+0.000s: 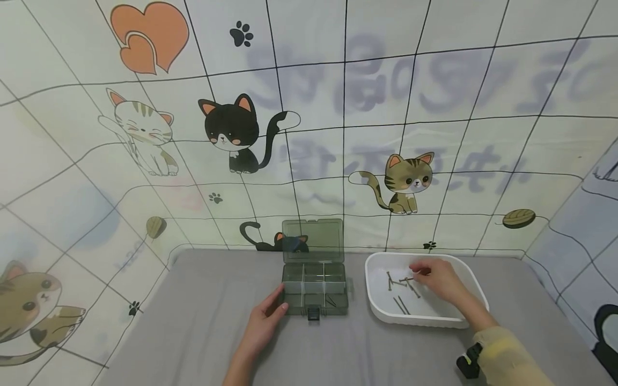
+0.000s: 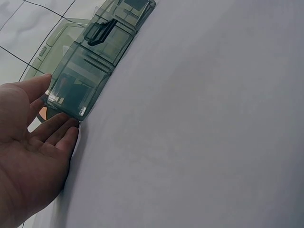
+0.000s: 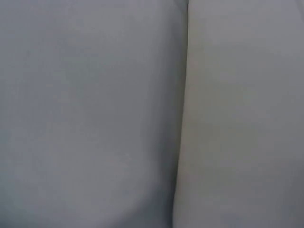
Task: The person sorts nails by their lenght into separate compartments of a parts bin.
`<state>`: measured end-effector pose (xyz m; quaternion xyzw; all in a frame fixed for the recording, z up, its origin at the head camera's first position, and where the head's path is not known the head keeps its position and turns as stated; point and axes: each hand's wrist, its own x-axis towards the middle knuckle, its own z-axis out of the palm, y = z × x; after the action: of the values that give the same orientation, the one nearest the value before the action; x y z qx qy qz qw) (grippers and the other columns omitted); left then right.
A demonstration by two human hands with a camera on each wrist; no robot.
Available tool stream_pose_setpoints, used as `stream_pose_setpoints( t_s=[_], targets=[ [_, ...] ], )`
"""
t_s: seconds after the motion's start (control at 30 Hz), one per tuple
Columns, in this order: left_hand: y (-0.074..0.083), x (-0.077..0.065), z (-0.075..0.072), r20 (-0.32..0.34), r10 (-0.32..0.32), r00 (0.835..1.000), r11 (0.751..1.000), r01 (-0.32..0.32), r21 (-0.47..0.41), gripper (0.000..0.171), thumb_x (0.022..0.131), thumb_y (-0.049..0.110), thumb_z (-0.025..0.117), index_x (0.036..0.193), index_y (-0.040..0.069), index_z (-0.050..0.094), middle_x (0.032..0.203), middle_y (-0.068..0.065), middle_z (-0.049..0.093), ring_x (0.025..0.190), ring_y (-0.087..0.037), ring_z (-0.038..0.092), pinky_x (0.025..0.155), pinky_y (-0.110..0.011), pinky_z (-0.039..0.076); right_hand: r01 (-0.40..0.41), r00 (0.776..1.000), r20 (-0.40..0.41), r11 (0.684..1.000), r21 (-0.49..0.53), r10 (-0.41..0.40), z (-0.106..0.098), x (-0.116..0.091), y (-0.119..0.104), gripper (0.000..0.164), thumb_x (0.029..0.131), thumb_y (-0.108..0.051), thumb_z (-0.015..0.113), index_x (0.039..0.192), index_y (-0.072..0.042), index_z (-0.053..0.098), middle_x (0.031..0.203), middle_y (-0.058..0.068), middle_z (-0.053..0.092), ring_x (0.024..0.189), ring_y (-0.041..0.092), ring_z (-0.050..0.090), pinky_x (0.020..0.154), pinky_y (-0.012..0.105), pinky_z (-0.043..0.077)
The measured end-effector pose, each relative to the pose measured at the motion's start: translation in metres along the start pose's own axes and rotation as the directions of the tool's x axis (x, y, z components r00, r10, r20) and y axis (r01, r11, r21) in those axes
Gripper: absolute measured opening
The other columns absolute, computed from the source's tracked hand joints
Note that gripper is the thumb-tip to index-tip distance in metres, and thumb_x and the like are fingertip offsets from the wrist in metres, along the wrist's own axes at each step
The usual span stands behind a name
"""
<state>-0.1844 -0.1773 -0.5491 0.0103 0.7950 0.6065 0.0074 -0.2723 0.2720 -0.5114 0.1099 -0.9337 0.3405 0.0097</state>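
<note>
Screws (image 1: 412,290) lie in tray (image 1: 417,321) by our R hand (image 1: 438,277); picking is prob. the step. If its fingers pinch one, we can't tell. Our L hand (image 1: 263,321), thumb spread, touches the box (image 1: 314,285); next move needs, we think, a firm pinch.

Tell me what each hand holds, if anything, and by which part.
The left hand only touches the green case at its left side. The right hand is at screws in the white tray; whether it pinches one can't be told.

Grey tabletop (image 1: 212,316); green box (image 1: 315,300), white tray (image 1: 436,310) on it
</note>
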Motion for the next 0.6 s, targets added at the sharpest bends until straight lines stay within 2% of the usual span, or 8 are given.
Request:
stream_pose_setpoints(
  t_s=[0.47, 0.6],
  targets=[
    [0.0044, -0.0022, 0.0008, 0.006, -0.035, 0.999, 0.999, 0.035, 0.006, 0.054, 0.103, 0.023, 0.064, 0.153, 0.011, 0.049, 0.159, -0.018, 0.041, 0.147, -0.040, 0.035, 0.116, -0.054, 0.033, -0.022, 1.000, -0.013, 0.999, -0.043, 0.022, 0.0088, 0.0039, 0.0113, 0.025, 0.082, 0.006, 0.078, 0.107, 0.006, 0.074, 0.100, 0.017, 0.074, 0.092, 0.034, 0.069, 0.082, 0.049, 0.058],
    [0.0049, -0.0025, 0.0008, 0.002, -0.025, 1.000, 1.000, 0.025, 0.005, 0.054, 0.103, 0.023, 0.065, 0.153, 0.011, 0.049, 0.158, -0.018, 0.042, 0.146, -0.041, 0.036, 0.116, -0.054, 0.035, -0.018, 1.000, -0.010, 0.998, -0.054, 0.017, 0.0089, 0.0043, 0.0110, 0.024, 0.082, 0.006, 0.078, 0.106, 0.005, 0.074, 0.099, 0.016, 0.073, 0.092, 0.033, 0.069, 0.083, 0.050, 0.058]
  ],
)
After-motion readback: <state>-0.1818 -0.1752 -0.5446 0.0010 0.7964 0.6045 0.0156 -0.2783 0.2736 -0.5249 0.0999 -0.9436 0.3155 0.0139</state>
